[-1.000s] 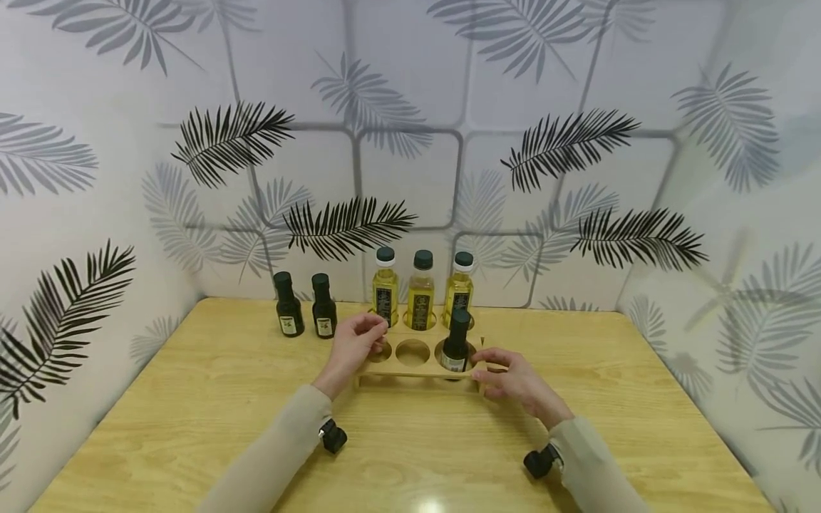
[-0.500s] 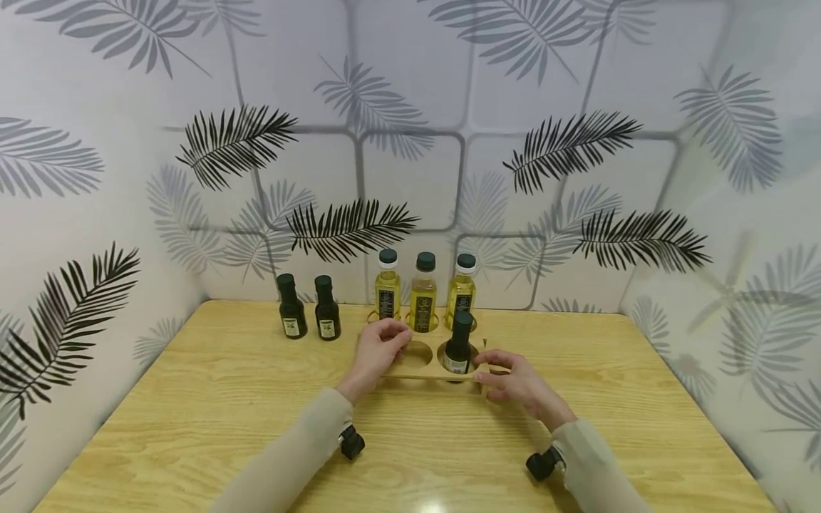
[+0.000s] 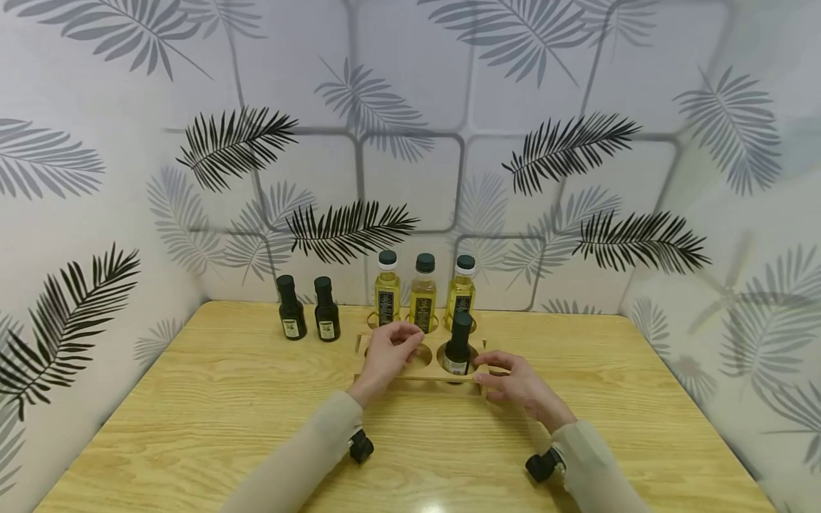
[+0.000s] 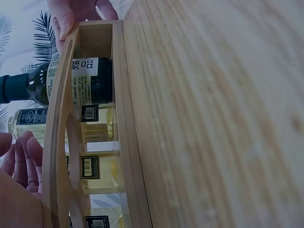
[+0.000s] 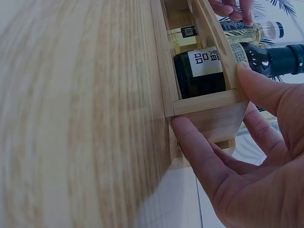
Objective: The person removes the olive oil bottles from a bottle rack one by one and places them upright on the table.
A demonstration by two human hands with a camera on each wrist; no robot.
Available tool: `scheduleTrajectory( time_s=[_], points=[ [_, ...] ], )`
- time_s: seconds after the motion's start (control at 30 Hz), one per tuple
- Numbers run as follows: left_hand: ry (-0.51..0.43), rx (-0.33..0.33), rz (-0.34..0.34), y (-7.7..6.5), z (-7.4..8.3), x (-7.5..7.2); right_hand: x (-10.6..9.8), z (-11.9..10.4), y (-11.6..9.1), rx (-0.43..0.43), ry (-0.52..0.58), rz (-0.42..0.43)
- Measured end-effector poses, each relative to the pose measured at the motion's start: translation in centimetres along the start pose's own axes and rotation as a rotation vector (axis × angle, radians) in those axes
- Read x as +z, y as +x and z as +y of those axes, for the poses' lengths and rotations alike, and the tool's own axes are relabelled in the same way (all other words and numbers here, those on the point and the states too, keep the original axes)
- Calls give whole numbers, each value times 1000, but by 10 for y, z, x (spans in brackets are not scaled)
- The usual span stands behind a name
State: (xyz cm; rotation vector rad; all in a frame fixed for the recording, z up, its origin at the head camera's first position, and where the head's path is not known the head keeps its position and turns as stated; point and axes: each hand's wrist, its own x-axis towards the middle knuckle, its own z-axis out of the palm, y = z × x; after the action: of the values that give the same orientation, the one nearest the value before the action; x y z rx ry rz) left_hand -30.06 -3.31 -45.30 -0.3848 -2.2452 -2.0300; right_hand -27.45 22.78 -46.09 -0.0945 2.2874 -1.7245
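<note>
A two-row wooden bottle rack (image 3: 410, 368) stands on the table. In its front right hole sits a dark green bottle (image 3: 460, 345), slightly tilted. My left hand (image 3: 388, 356) hovers over the front left and middle holes, fingers loosely bent with nothing between them; it hides much of those holes. My right hand (image 3: 521, 385) holds the rack's right end. In the right wrist view its thumb (image 5: 266, 88) presses by the top board while a finger (image 5: 199, 147) lies along the lower side. Three yellow oil bottles (image 3: 422, 296) with green caps fill the back row.
Two more dark green bottles (image 3: 291, 310) stand upright on the table left of the rack. A leaf-patterned wall (image 3: 410, 178) rises right behind the wooden table (image 3: 256, 413). The table's far edge runs just behind the bottles.
My left hand has moved right along the rack's front row, from the left hole toward the middle one. The right hand, rack and bottles keep their places.
</note>
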Motion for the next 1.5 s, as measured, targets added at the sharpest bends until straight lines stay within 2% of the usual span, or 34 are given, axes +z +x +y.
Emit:
scheduleTrajectory(
  time_s=[0.23, 0.6, 0.97, 1.2, 1.5],
  points=[
    [-20, -12, -53, -2, 2, 10, 2, 3, 1, 9, 1, 15],
    [-60, 27, -110, 0, 1, 20, 4, 2, 4, 5, -1, 20],
    [57, -15, -186, 4, 5, 26, 2, 0, 2, 12, -1, 11],
    [117, -33, -187, 5, 8, 34, 1, -1, 1, 12, -5, 15],
    [79, -84, -220, 10, 11, 42, 0, 0, 0, 8, -7, 8]
  ],
)
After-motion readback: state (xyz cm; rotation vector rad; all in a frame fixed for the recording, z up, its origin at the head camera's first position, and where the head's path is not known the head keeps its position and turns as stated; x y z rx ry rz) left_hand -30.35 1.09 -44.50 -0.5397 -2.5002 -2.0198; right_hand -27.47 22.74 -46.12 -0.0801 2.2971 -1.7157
